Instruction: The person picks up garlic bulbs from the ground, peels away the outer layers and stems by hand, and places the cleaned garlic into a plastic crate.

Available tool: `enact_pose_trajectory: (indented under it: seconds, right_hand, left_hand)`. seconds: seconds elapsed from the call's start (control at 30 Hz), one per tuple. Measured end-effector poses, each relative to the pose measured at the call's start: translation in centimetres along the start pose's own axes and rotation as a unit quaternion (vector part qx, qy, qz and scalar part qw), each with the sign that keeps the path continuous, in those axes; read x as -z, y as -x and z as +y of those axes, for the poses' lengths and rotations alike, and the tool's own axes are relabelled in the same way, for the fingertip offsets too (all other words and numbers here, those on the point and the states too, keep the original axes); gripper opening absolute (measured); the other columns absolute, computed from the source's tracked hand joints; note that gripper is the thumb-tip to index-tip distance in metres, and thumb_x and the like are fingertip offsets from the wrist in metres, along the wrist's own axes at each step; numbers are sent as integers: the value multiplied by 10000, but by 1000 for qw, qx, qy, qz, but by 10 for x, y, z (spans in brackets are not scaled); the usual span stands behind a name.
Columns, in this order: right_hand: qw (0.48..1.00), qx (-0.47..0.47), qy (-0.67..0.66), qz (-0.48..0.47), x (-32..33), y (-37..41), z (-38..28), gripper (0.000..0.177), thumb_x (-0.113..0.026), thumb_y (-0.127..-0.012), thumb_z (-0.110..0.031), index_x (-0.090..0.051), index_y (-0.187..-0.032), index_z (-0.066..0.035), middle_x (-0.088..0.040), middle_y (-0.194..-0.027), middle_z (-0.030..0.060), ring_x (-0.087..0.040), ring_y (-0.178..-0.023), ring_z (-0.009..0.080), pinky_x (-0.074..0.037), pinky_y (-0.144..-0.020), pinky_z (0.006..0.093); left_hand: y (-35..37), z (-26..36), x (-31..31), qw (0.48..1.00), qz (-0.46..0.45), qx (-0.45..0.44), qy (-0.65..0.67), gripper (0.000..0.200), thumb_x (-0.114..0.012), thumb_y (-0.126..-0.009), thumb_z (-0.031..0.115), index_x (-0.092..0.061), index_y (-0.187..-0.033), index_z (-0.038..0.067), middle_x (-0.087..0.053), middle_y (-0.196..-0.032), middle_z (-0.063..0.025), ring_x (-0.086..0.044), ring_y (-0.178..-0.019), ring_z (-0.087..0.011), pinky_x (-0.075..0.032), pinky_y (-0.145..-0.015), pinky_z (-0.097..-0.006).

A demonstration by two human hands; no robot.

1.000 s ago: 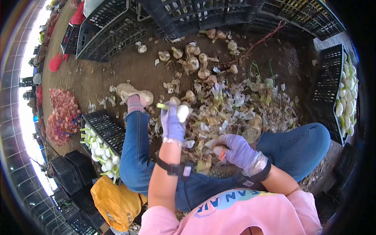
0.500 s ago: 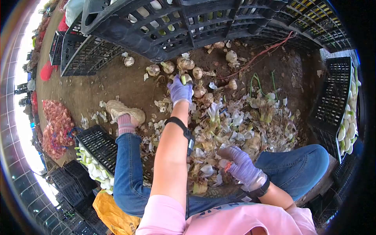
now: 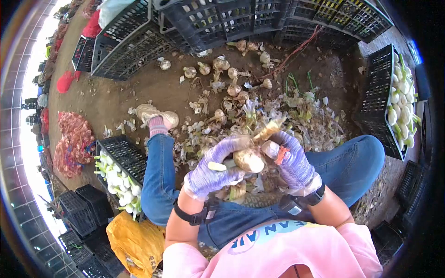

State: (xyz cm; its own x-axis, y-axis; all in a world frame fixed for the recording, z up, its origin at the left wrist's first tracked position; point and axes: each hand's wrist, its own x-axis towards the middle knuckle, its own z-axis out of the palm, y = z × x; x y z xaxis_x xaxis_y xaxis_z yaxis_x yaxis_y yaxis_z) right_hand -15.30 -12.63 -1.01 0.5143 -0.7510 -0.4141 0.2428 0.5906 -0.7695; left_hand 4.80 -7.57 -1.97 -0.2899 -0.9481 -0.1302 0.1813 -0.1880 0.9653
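Observation:
Both hands wear purple gloves and meet in front of my lap. My left hand (image 3: 214,169) closes round a garlic bulb (image 3: 249,160), whose brown skin is partly off and shows white. Its dry stem (image 3: 269,130) points up and away. A pale yellow-green stub (image 3: 217,166) also sticks out of the left hand, between thumb and fingers. My right hand (image 3: 294,163), with an orange band round the thumb, presses on the bulb's right side; its other fingers are partly hidden. Below the hands lies a heap of loose garlic skins (image 3: 320,125).
Unpeeled garlic bulbs (image 3: 221,64) lie on the soil ahead. Black crates (image 3: 222,23) wall off the far side. Crates of white peeled garlic stand at the right (image 3: 402,109) and left (image 3: 121,185). A yellow bag (image 3: 136,243) and a red net sack (image 3: 73,143) are at the left.
My left hand has come back from the bulbs on the ground with a garlic bulb. My right hand has risen from the skins to meet it. The view has shifted.

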Motion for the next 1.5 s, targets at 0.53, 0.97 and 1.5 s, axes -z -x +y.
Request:
enact_pose_trajectory:
  seconds: [0.53, 0.97, 1.5]
  right_hand:
    - [989, -85, 110, -60, -18, 59, -12, 262, -629, -803, -218, -651, -936, 7, -646, -843, 38, -571, -795, 86, -466, -708, 245]
    - [997, 2, 15, -74, 12, 51, 11, 262, -582, -866, -177, -538, -1071, -20, -612, -951, 47, -599, -833, 112, -493, -720, 237]
    - [983, 35, 67, -168, 7, 47, 26, 394, -562, -859, -212, -490, -1184, -1, -548, -1076, 78, -541, -928, 127, -456, -787, 262]
  left_hand:
    - [72, 4, -39, 966, 68, 66, 241, 685, -787, -635, 195, -495, -1228, 17, -560, -1157, -131, -572, -1021, -251, -458, -892, -357]
    - [61, -5, -65, 936, 224, -33, 269, 632, -725, -757, 296, -447, -1261, 34, -533, -1160, -118, -561, -1009, -208, -498, -797, -351]
    - [41, 23, -59, 890, 222, -27, -397, 370, -718, -673, 27, -601, -1024, 47, -556, -1032, -129, -586, -885, -264, -493, -749, -316]
